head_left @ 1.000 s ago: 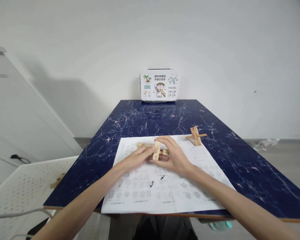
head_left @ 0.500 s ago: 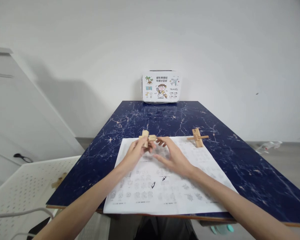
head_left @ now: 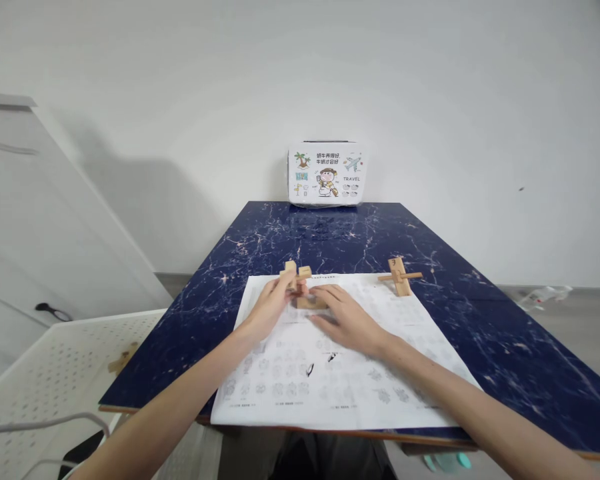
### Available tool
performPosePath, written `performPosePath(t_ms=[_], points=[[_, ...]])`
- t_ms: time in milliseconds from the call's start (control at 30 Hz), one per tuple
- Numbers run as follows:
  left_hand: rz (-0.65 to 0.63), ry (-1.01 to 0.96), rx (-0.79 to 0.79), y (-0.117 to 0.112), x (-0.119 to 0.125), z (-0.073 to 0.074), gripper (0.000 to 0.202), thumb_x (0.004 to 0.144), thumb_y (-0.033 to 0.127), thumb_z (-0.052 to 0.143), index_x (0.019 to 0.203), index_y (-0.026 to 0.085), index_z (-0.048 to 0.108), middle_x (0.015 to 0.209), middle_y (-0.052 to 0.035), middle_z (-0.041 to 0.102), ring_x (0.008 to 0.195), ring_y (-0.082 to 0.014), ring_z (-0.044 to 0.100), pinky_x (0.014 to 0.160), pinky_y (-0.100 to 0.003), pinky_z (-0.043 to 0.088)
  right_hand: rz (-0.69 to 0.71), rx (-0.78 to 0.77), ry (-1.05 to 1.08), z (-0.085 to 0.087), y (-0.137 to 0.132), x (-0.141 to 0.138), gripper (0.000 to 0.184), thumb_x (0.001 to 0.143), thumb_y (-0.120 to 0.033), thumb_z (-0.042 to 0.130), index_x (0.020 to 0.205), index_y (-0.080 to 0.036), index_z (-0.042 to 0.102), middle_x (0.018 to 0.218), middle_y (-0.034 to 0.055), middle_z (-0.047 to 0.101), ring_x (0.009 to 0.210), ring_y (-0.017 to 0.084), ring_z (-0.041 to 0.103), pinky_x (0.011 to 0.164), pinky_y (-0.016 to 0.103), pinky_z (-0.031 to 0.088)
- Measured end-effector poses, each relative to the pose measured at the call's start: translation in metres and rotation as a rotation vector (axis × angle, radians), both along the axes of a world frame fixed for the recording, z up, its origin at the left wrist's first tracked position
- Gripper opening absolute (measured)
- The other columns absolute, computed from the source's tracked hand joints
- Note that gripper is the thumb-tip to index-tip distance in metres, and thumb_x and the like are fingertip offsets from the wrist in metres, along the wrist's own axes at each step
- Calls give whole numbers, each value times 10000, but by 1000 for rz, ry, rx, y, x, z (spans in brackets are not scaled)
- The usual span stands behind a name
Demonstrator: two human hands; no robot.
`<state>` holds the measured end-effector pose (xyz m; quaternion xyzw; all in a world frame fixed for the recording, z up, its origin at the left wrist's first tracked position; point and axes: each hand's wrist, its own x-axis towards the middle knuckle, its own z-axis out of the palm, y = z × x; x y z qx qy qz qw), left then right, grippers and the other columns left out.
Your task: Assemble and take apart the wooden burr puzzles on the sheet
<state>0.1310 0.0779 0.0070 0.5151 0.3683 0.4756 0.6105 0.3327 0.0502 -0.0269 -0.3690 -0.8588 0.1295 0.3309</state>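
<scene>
Near the far edge of the printed paper sheet (head_left: 290, 400), my left hand (head_left: 270, 305) is closed around a few interlocked wooden puzzle pieces (head_left: 290, 268); its fingers partly cover them. A light wooden puzzle bar (head_left: 307, 303) sits low beside that hand. The fingers of my right hand (head_left: 353, 321) curl over the bar's right end, with the thumb below it; the exact contact is hidden. Farther right, a crossed pair of wooden pieces (head_left: 400, 279) with a dark mark lies at the sheet's upper right edge.
The sheet lies on a blue marbled table (head_left: 325, 233). A white cartoon-printed case (head_left: 327, 173) stands at the back against the wall. To the left is a white perforated surface (head_left: 45, 373) with more wooden pieces (head_left: 123, 359) and a cable (head_left: 45, 424).
My right hand has lowered and curled its fingers over the wooden bar, which now shows beneath them. My left hand keeps its pieces, slightly turned. The view has shifted a little.
</scene>
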Motion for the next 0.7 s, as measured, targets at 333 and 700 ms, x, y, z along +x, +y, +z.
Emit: performPosePath(t_ms=[333, 700], points=[[11, 210, 118, -4, 0, 0, 473, 945, 621, 558, 818, 172, 632, 931, -81, 662, 1012, -229, 603, 992, -356, 435, -267, -118, 80, -3, 8, 9, 108, 998, -319, 542, 1044, -232, 587, 974, 75, 706, 865, 257, 625, 761, 373, 456], [-81, 285, 160, -10, 2, 0, 323, 1016, 534, 500, 945, 228, 424, 821, -3, 626, 829, -164, 578, 839, -331, 439, -180, -564, 786, 17, 12, 14, 424, 924, -640, 610, 942, -218, 568, 818, 20, 646, 680, 163, 570, 686, 321, 449]])
